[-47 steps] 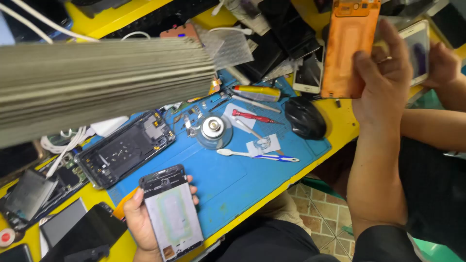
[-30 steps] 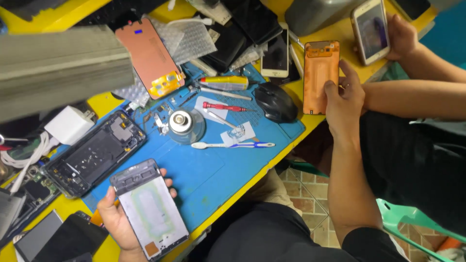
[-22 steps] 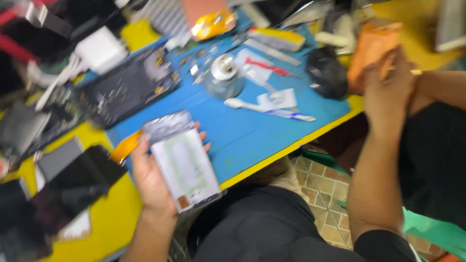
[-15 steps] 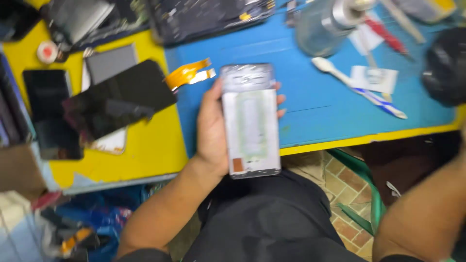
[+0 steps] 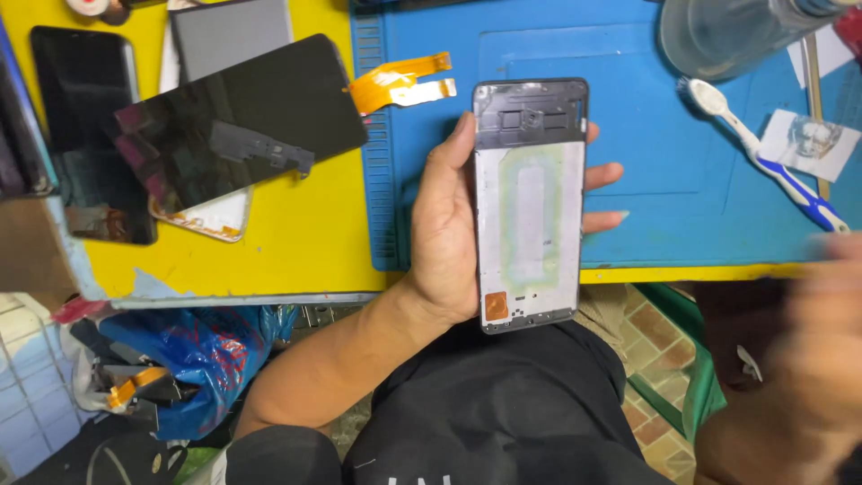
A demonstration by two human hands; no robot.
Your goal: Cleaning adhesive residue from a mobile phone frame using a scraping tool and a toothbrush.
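My left hand (image 5: 446,224) grips a phone middle frame (image 5: 530,207), a silver and black rectangle with a pale green outline on its plate, held upright over the front edge of the blue work mat (image 5: 646,171). Thumb on its left side, fingertips showing at its right side. My right hand (image 5: 808,368) is a blur at the lower right, below the table edge; whether it holds anything cannot be made out.
A black phone screen (image 5: 238,121) with an orange flex cable (image 5: 400,81) lies on the yellow table (image 5: 296,242), with another dark screen (image 5: 85,135) left of it. A toothbrush (image 5: 763,153) and a clear bottle (image 5: 727,36) lie on the mat. A blue bag (image 5: 197,350) sits under the table.
The view has swung left and down toward my lap. The orange phone back that my right hand held up is out of sight. My left hand still holds the frame.
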